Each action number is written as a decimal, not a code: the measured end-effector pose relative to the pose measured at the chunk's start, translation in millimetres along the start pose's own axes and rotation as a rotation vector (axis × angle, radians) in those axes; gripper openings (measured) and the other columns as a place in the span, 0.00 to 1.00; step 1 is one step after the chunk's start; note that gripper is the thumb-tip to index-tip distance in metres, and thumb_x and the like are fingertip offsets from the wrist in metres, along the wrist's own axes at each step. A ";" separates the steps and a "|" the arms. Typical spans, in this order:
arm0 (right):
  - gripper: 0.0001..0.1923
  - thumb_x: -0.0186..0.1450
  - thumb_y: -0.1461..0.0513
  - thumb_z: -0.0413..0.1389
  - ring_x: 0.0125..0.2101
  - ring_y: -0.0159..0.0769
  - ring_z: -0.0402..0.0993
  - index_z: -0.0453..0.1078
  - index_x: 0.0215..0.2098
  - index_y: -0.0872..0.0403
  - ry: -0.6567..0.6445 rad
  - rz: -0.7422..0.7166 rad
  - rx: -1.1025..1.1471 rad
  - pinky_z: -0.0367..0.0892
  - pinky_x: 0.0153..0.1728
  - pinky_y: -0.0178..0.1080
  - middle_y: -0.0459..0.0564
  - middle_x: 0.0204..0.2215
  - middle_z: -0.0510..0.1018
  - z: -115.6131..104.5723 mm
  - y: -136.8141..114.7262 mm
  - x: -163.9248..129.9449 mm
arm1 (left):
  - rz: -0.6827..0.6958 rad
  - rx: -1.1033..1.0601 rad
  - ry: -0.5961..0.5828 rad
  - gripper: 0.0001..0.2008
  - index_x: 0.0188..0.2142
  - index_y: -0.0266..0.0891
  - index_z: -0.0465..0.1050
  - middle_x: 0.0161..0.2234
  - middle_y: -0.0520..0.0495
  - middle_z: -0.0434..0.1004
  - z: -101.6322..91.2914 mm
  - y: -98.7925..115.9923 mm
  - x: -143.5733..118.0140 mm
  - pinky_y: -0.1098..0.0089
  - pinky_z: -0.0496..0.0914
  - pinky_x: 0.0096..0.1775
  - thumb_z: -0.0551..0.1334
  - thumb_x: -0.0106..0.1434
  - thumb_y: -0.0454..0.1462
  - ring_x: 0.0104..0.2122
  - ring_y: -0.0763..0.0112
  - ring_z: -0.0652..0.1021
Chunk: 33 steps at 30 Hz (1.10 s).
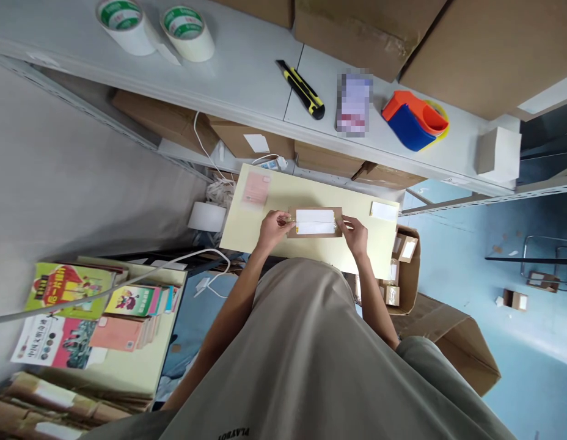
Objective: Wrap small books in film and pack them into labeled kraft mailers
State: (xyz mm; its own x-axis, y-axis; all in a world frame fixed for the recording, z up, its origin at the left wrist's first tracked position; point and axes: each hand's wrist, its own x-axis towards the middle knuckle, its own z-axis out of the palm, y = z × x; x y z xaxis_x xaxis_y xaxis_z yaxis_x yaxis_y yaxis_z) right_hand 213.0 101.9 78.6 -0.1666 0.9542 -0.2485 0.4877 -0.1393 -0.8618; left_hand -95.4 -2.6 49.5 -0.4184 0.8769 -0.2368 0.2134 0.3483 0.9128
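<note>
A small flat brown cardboard box (291, 233) lies on the pale yellow table, directly in front of my body. Its top carries a white label (314, 228) crossed lengthwise by a thin line. Shiny, clear film-like bits show at both ends, perhaps tape; they are too small to be sure. My left hand (275, 228) grips the box's left end with bent fingers. At the opposite end, my right hand (354, 234) has its thumb and fingers closed on the edge.
A pink booklet (256, 188) and a white label slip (384, 211) lie on the table (265, 244). The shelf above holds tape rolls (188, 36), a yellow-black utility knife (302, 90) and an orange-blue tape dispenser (414, 122). An open carton (414, 272) of small boxes stands right; books (73, 290) lie left.
</note>
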 end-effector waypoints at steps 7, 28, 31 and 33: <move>0.39 0.61 0.29 0.68 0.50 0.56 0.90 0.83 0.51 0.51 0.020 0.070 0.100 0.87 0.53 0.57 0.60 0.53 0.91 5.9 11.7 7.3 | -0.027 -0.134 0.026 0.19 0.40 0.42 0.81 0.45 0.44 0.86 7.4 -9.1 -0.8 0.60 0.82 0.47 0.78 0.59 0.51 0.37 0.64 0.84; 0.32 0.52 0.38 0.75 0.39 0.41 0.82 0.80 0.41 0.52 -0.049 0.209 0.235 0.79 0.40 0.43 0.55 0.44 0.89 3.9 10.8 19.4 | -0.260 -0.341 0.138 0.24 0.40 0.41 0.77 0.43 0.42 0.88 23.6 -2.0 -0.2 0.51 0.82 0.58 0.84 0.51 0.45 0.50 0.52 0.88; 0.26 0.59 0.39 0.71 0.38 0.43 0.82 0.80 0.39 0.52 -0.007 0.143 0.104 0.80 0.43 0.45 0.57 0.43 0.90 7.1 4.0 17.4 | -0.138 -0.154 0.178 0.18 0.45 0.42 0.76 0.50 0.39 0.87 19.6 3.7 -6.0 0.48 0.81 0.61 0.80 0.60 0.41 0.56 0.49 0.86; 0.24 0.63 0.41 0.68 0.38 0.45 0.82 0.80 0.41 0.52 0.035 0.102 -0.026 0.80 0.45 0.48 0.59 0.44 0.90 10.6 -3.2 13.2 | 0.005 0.039 0.240 0.20 0.50 0.43 0.77 0.56 0.36 0.84 17.0 10.9 -8.1 0.43 0.78 0.66 0.79 0.61 0.36 0.62 0.44 0.82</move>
State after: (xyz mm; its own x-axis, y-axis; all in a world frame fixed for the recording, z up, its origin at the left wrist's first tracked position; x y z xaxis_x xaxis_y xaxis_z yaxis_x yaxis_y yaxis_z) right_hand 200.1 112.2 73.4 -0.0854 0.9441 -0.3185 0.5227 -0.2297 -0.8210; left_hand -74.6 -0.2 55.7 -0.6139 0.7766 -0.1418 0.2481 0.3603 0.8992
